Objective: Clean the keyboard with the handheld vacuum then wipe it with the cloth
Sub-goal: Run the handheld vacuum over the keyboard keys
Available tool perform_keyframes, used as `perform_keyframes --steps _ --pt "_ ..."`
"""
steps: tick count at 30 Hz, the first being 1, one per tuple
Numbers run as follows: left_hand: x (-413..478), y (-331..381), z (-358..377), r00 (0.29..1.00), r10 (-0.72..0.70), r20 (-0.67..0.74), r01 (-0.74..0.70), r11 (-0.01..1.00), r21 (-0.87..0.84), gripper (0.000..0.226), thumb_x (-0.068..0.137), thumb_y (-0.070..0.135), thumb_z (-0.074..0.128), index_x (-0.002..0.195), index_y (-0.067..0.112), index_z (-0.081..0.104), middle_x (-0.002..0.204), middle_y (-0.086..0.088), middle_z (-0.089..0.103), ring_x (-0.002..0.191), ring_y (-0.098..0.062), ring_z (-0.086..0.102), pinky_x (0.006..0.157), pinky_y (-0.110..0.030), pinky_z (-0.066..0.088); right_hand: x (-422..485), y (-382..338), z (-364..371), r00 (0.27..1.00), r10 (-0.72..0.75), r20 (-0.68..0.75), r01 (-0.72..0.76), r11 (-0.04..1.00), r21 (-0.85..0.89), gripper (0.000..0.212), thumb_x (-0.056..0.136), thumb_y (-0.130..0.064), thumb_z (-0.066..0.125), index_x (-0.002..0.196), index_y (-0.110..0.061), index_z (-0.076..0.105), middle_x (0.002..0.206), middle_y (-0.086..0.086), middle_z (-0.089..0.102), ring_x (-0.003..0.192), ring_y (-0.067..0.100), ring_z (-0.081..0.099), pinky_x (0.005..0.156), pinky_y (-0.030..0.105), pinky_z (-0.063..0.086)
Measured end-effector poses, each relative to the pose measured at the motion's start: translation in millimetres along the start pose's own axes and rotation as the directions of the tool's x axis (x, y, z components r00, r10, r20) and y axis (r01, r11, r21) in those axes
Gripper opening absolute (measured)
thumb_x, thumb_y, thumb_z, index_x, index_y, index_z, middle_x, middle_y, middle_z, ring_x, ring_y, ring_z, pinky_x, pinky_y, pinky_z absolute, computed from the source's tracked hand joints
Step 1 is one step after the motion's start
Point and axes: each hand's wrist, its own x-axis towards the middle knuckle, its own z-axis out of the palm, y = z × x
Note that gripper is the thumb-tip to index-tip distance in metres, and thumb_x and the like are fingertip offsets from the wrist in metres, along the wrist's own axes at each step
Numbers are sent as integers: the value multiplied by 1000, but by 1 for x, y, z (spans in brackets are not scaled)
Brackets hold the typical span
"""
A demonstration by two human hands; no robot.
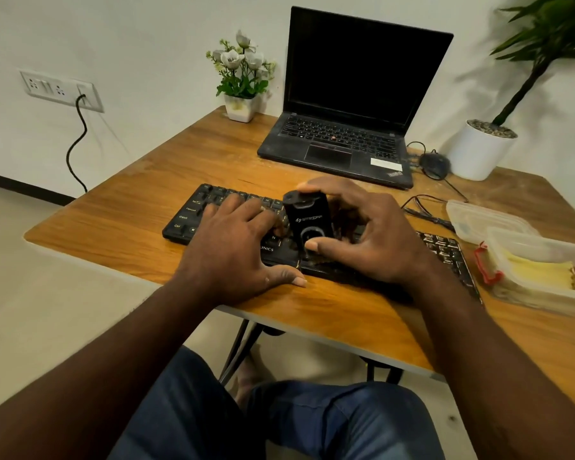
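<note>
A black keyboard (pixel 193 214) lies across the near part of the wooden table (pixel 120 220). A small black handheld vacuum (pixel 307 220) stands upright on the keys near the keyboard's middle. My right hand (pixel 372 237) grips the vacuum, fingers over its top and far side, thumb on its front near the bottom. My left hand (pixel 236 240) rests flat on the left half of the keyboard, fingers spread over the keys, thumb on the table edge. A yellow cloth (pixel 538 270) lies folded in a clear plastic container (pixel 545 297) at the right.
An open black laptop (pixel 346 127) stands behind the keyboard, with a mouse (pixel 435 164) and cables beside it. A flower pot (pixel 241 104) sits at the back left, a white plant pot (pixel 478 154) at the back right. A container lid (pixel 485 220) lies near the cloth's container.
</note>
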Motion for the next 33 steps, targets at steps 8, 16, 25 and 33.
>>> perform_keyframes --steps 8,16,25,33 --pt "0 -2 1 1000 2 -1 -2 1000 -22 91 66 104 36 114 31 63 114 7 57 111 -18 46 96 -48 41 -62 -7 -46 998 28 -57 -43 960 -278 67 84 -40 79 145 -42 50 136 -25 61 117 1 64 87 23 57" --pt "0 1 -1 1000 -12 22 12 1000 -12 92 65 106 32 114 34 62 116 8 56 113 -17 44 96 -47 40 -48 -11 -23 952 247 -182 -274 950 -147 76 83 -27 86 148 -37 48 116 -26 62 104 -12 62 85 12 55" --pt "1 3 -4 998 -35 48 35 999 16 91 64 106 30 115 37 60 121 9 55 118 -17 43 101 -47 40 -58 -4 -67 956 289 46 -265 923 -280 50 79 -22 89 118 -36 61 105 -18 72 99 2 68 85 34 57" --pt "0 3 -7 996 -41 79 39 999 29 91 64 104 29 120 38 57 126 9 52 121 -16 40 104 -46 36 -37 -18 -17 985 175 -5 -167 931 -325 50 85 -22 84 119 -40 54 106 -29 60 99 -10 60 79 12 47"
